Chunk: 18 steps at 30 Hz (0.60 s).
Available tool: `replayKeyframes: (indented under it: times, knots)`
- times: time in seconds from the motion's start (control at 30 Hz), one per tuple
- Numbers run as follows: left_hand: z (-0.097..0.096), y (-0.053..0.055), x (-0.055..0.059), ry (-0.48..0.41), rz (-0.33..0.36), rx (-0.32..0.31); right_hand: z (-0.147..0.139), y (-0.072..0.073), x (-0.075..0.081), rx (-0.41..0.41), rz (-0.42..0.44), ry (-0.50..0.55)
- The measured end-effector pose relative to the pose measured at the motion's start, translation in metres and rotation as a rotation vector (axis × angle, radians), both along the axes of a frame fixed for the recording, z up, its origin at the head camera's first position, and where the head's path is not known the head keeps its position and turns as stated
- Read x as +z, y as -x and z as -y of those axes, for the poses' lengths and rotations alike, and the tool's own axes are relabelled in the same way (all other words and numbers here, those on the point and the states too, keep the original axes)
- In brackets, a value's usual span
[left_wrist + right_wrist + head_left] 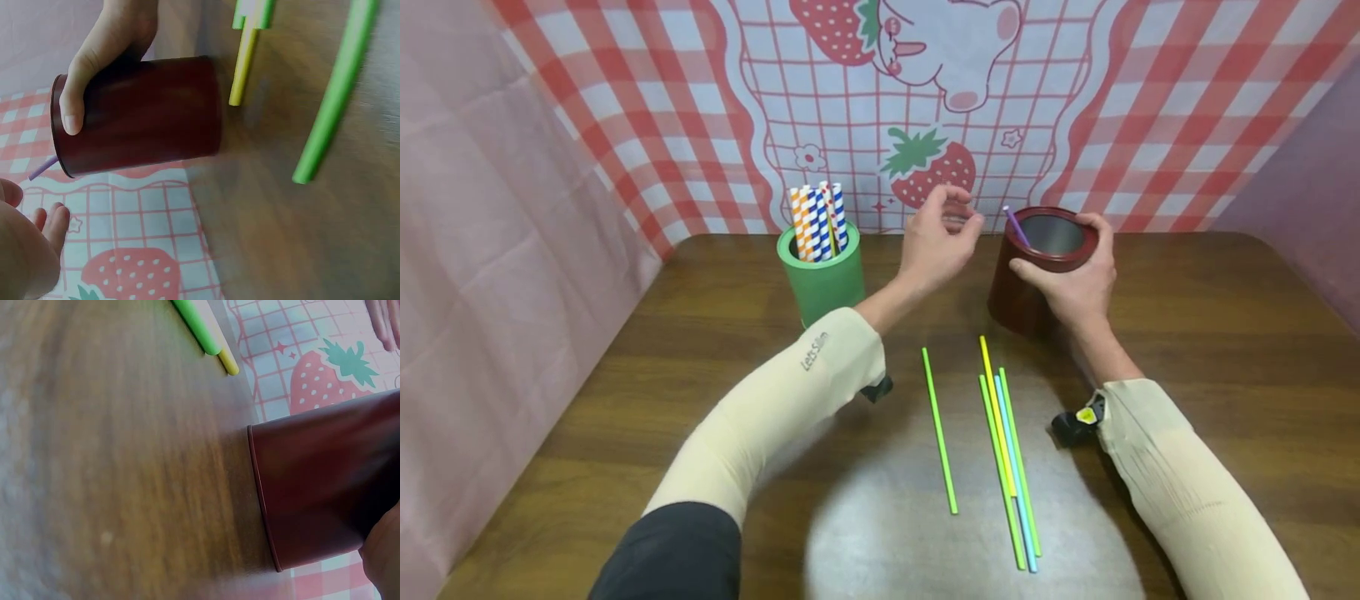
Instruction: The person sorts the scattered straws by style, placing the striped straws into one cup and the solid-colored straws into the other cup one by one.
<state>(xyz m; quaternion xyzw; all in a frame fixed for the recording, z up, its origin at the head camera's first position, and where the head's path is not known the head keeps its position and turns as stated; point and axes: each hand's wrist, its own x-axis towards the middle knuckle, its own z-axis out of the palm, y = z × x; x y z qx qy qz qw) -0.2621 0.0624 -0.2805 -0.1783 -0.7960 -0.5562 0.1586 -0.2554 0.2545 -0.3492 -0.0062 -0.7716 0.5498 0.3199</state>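
Note:
My right hand (1078, 279) grips the dark red canister (1017, 292) around its upper rim, thumb in front and fingers at the right side. A purple straw (1017, 225) leans out over the canister's left rim. Just left of it, my left hand (942, 237) hovers with loosely bent fingers and nothing between them. In the left wrist view the purple straw (44, 167) pokes out near the left fingertips. On the table in front lie a single green straw (940, 429) and a bunch with a yellow straw (997, 417), a light blue straw (1015, 475) and two green straws.
A green canister (826, 287) holding several striped paper straws (818, 221) stands at the back left, beside my left forearm. Behind the wooden table (700, 350) hangs a red-checked strawberry cloth (850, 108). Pink fabric (512, 250) borders the left side.

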Motion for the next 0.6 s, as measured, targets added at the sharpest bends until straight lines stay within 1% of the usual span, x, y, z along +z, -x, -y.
replayKeyframes:
  times: [0.07, 0.17, 0.23, 0.27, 0.33, 0.4, 0.53, 0.6]
  knots:
    - [0.007, -0.005, -0.002, -0.001, 0.124, 0.007, 0.0, 0.0, 0.0, 0.002, -0.002, 0.0]
    - [0.016, -0.013, -0.005, -0.009, 0.327, 0.011, 0.0, 0.001, 0.001, 0.013, -0.002, 0.004]
    - [0.022, -0.018, -0.008, -0.002, 0.433, 0.003, -0.001, 0.001, 0.001, 0.018, -0.006, 0.004]
    - [0.025, -0.021, -0.01, 0.003, 0.476, -0.004, -0.001, 0.001, 0.001, 0.021, -0.008, 0.003]
    - [0.031, -0.027, -0.015, 0.043, 0.545, -0.009, -0.001, 0.001, 0.0, 0.024, -0.011, 0.005]
    - [0.037, -0.034, -0.021, 0.091, 0.599, -0.007, -0.002, 0.001, 0.0, 0.027, -0.009, 0.004]
    - [0.046, -0.045, -0.036, 0.203, 0.679, 0.008, -0.002, 0.0, -0.001, 0.032, 0.002, 0.003]
    - [0.049, -0.05, -0.043, 0.227, 0.724, 0.005, -0.003, 0.0, -0.001, 0.032, 0.004, 0.005]
